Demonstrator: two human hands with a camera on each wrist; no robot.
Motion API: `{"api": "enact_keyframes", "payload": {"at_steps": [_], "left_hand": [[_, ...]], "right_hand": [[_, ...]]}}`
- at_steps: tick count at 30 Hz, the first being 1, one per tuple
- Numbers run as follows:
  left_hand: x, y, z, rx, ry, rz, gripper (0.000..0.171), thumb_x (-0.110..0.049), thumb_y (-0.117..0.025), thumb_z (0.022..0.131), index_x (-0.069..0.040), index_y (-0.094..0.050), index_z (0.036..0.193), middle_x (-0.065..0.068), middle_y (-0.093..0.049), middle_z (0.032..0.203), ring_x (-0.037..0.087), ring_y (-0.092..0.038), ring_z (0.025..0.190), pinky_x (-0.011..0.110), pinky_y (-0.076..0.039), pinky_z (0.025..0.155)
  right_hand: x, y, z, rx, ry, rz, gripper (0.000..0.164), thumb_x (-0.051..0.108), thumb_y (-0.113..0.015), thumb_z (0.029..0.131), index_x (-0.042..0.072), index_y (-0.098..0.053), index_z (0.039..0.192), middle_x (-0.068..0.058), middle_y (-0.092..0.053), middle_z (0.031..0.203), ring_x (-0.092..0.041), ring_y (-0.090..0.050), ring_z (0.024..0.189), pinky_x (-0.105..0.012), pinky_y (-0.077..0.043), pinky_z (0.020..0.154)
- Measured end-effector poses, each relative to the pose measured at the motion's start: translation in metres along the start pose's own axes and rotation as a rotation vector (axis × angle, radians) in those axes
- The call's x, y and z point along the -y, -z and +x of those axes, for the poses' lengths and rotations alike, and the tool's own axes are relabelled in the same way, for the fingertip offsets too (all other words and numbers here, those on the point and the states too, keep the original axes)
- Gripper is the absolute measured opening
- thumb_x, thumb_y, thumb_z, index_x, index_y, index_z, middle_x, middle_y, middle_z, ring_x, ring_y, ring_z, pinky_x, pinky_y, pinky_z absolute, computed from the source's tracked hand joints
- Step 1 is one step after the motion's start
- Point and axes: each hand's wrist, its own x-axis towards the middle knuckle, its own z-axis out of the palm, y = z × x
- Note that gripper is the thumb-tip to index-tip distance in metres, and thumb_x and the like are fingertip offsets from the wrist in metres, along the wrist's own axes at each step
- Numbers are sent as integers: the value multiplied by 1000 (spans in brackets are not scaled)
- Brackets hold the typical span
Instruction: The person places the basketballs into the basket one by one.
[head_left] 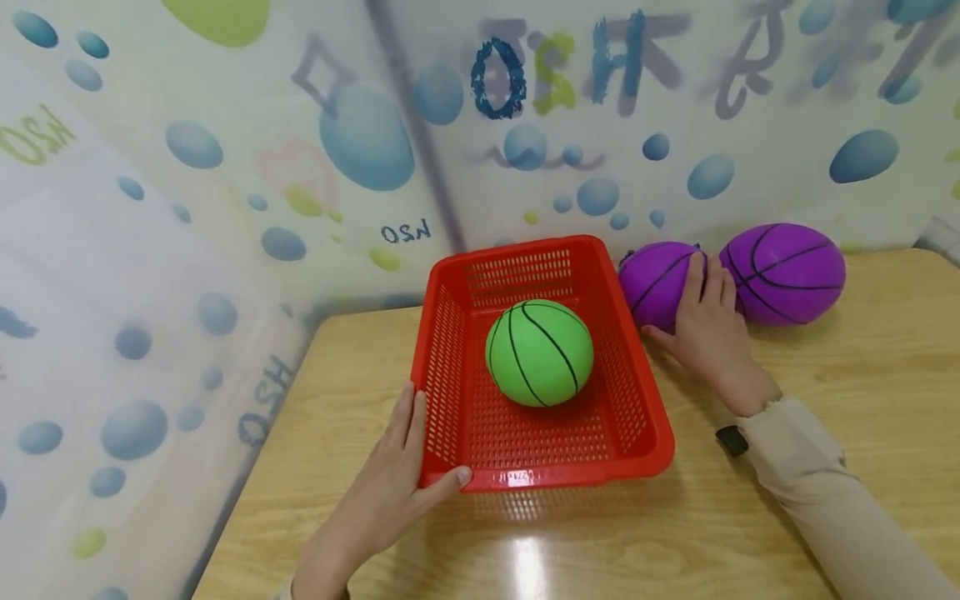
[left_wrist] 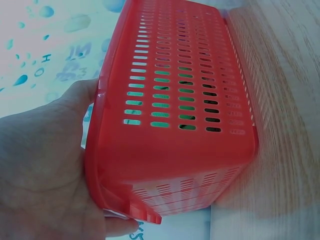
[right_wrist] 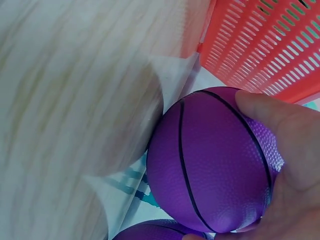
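A red plastic basket [head_left: 525, 477] stands on the wooden table with a green ball [head_left: 540, 354] inside. My left hand [head_left: 378, 487] rests at its near left corner, fairly straight fingers along the left rim and thumb over the front rim. In the left wrist view the palm [left_wrist: 45, 165] lies against the rim. My right hand [head_left: 712, 337] grips a purple ball [head_left: 652, 279] just right of the basket, thumb [right_wrist: 265, 107] on one side and fingers spread over the other. A second purple ball [head_left: 787, 275] sits to its right.
A wooden table [head_left: 600, 542] carries everything and ends at the left. Behind it rises a pale wall [head_left: 465, 200] printed with blue and green spots and letters. Both purple balls sit near this wall. A dark band [head_left: 732, 440] shows at my right wrist.
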Motion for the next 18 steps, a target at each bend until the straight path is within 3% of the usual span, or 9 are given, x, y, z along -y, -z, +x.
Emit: {"api": "enact_keyframes", "payload": {"at_steps": [6,18], "left_hand": [[1,1,1,-15,-4,-1,97,-60,-53,85,-5,-5,150,10,3,155,35,-18,136,51,-32,100],[1,0,3,-1,2,4,97,-61,-52,85,-6,-4,150,9,4,155,32,-14,138,50,-31,101]], "right_hand": [[0,-1,3,-12,13,-8,113,28,-78,74,-10,2,143,-39,-5,142,-59,-15,125,-72,-36,72],[0,-2,1,-25,-1,-31,116,30,-80,70,-10,0,144,-38,-6,143,-58,-18,124,-72,-37,69]]}}
